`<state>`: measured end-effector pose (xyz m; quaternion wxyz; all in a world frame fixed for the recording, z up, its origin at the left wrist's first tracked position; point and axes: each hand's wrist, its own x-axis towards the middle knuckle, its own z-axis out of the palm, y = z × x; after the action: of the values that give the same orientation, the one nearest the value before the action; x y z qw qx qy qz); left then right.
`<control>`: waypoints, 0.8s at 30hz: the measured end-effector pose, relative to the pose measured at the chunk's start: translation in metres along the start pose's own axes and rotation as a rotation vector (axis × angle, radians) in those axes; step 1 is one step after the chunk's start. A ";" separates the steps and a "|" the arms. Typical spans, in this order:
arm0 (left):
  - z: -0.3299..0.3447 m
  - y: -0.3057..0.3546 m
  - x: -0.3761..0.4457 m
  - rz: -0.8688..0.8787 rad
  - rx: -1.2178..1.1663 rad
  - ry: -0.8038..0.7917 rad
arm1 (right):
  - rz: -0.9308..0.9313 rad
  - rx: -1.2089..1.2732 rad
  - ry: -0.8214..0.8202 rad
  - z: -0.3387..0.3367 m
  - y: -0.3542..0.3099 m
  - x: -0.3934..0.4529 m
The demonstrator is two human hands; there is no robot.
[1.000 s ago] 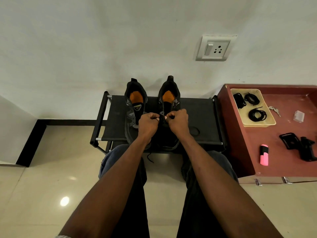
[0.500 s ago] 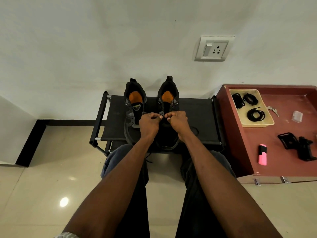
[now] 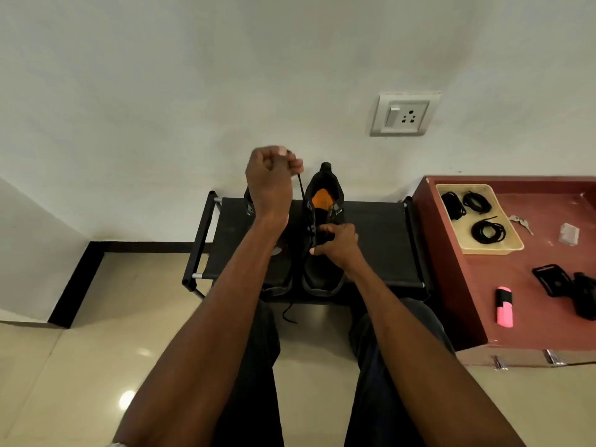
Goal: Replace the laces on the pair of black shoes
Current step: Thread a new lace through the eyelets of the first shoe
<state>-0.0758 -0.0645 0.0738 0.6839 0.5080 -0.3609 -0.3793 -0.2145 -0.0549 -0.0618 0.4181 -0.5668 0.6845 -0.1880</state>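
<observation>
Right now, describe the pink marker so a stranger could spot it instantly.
Look at the red-brown table on the right. Near its front edge, below the beige tray of black laces, lies the pink marker. It is the only bright pink thing there, with a black band.

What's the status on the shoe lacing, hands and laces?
Left hand raised, pinching the black lace taut. Right hand grips the right shoe at the eyelets. Spare laces untouched in the tray. Nothing in the way.
</observation>
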 end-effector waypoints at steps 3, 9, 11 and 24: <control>0.010 0.052 0.007 0.232 -0.221 0.029 | -0.012 -0.006 0.017 0.000 0.000 -0.002; 0.007 0.057 0.004 0.327 -0.162 0.116 | -0.024 0.001 0.027 0.001 -0.002 -0.005; -0.001 0.024 -0.002 0.172 0.144 0.239 | -0.031 -0.012 0.018 -0.001 -0.002 -0.005; -0.058 -0.112 -0.036 0.204 1.516 -0.659 | -0.114 -0.109 0.060 0.001 0.003 -0.006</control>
<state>-0.0584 -0.0301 -0.0513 0.0465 0.6587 -0.7444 -0.0990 -0.2155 -0.0484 -0.0621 0.3546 -0.6210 0.6725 -0.1907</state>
